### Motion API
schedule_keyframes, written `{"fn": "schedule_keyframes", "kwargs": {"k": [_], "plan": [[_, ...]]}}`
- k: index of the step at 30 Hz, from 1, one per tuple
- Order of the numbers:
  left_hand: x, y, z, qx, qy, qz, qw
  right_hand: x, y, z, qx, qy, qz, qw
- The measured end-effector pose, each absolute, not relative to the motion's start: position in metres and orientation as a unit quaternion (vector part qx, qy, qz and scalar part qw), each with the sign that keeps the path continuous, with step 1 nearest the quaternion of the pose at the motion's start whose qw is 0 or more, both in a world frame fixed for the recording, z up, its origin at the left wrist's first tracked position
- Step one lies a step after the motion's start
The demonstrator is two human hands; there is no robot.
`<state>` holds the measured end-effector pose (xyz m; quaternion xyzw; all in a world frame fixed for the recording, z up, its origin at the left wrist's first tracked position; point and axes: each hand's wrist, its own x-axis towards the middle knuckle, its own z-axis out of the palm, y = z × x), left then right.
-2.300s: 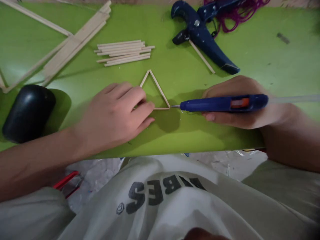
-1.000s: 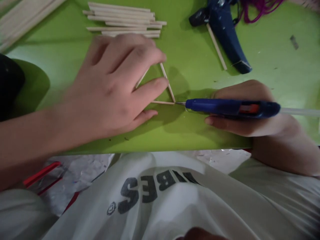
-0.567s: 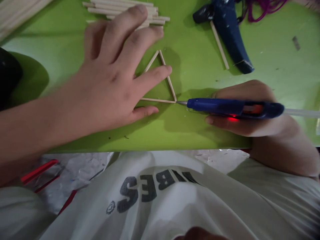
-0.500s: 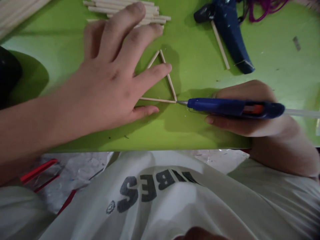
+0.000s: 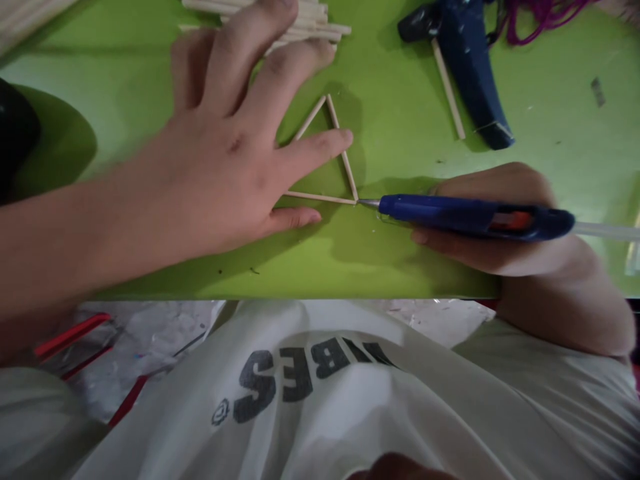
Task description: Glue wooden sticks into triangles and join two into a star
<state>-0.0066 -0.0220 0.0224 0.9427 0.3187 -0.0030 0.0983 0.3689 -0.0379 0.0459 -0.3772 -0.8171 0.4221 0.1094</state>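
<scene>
My right hand (image 5: 495, 220) is wrapped round a blue glue gun (image 5: 440, 215), with a clear glue stick (image 5: 603, 230) coming out of its back end. The gun's metal nozzle touches or nearly touches the corner where two thin wooden sticks meet. One of them, a slanted stick (image 5: 350, 175), lies under the little finger of my left hand (image 5: 235, 160). The other, a level stick (image 5: 323, 197), runs beneath that hand. A third stick (image 5: 310, 117) meets the slanted one at the top, forming a triangle partly hidden by my hand. My left fingers are spread over the sticks.
Several wooden sticks (image 5: 313, 28) lie in a pile beyond my left hand. At the upper right are a dark blue tool handle (image 5: 473, 73), a loose stick (image 5: 449, 90) and purple cord (image 5: 537, 21). A dark object (image 5: 17, 140) stands at the left. The green table's front edge (image 5: 350, 297) is near my shirt.
The whole view has shifted slightly, so the table things appear a little further right. Both hands, the glue gun and the sticks keep nearly the same positions relative to each other.
</scene>
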Motion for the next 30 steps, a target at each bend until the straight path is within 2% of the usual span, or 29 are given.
{"fn": "schedule_keyframes", "kwargs": {"k": [21, 26, 30], "plan": [[-0.0051, -0.0223, 0.0235, 0.939, 0.323, -0.005, 0.12, 0.3652, -0.0376, 0.0483, -0.393, -0.795, 0.45, 0.103], [-0.0042, -0.0211, 0.0245, 0.934, 0.331, -0.038, 0.129, 0.366, -0.0374, 0.0491, -0.389, -0.797, 0.45, 0.108], [-0.0038, -0.0215, 0.0248, 0.94, 0.319, -0.013, 0.124, 0.3646, -0.0364, 0.0485, -0.383, -0.803, 0.444, 0.107]]}}
